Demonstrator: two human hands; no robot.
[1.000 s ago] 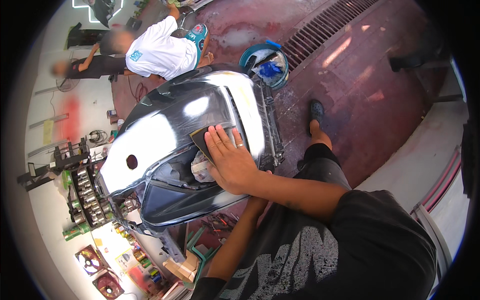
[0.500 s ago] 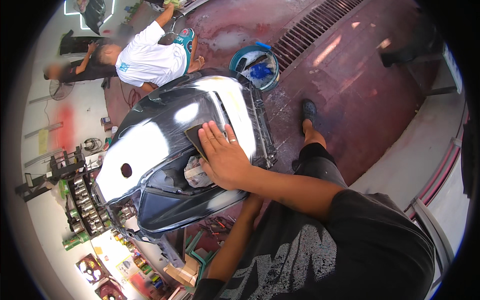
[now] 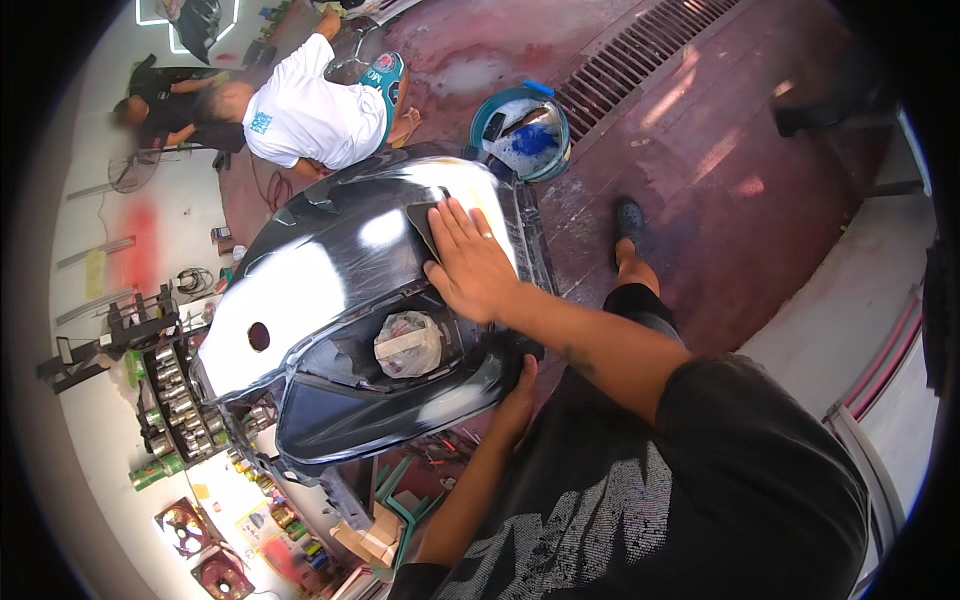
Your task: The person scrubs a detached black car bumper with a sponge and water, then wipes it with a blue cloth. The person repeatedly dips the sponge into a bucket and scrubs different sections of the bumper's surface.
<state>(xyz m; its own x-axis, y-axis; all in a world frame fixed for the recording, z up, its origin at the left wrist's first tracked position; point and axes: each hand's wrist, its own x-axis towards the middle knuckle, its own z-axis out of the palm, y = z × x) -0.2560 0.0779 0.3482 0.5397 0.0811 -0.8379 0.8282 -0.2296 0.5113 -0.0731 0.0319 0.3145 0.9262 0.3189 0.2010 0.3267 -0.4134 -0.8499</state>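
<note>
A car bumper [image 3: 330, 235], dark and scuffed with glossy white reflections, lies tilted in front of me. My right hand [image 3: 468, 262] lies flat over a dark sheet of sandpaper [image 3: 421, 222], pressing it to the bumper's upper face; a ring is on one finger. The sheet's far corner sticks out past my fingertips. My left hand [image 3: 517, 396] grips the bumper's near edge, thumb showing and fingers hidden behind it. Between my hands and the bumper's left end, a crumpled, plastic-wrapped bundle with tape [image 3: 408, 344] sits in the bumper's opening.
Beyond the bumper a person in a white shirt [image 3: 315, 110] crouches, with another person in dark clothes [image 3: 165, 105] farther left. A blue bucket [image 3: 478, 128] of suds stands by a floor grate [image 3: 640, 70]. Cans on a rack [image 3: 172, 392] and a cardboard box [image 3: 372, 538] are at the left.
My right hand has slid the sandpaper up and right across the bumper, uncovering the wrapped bundle. My left hand has come into sight at the near edge.
</note>
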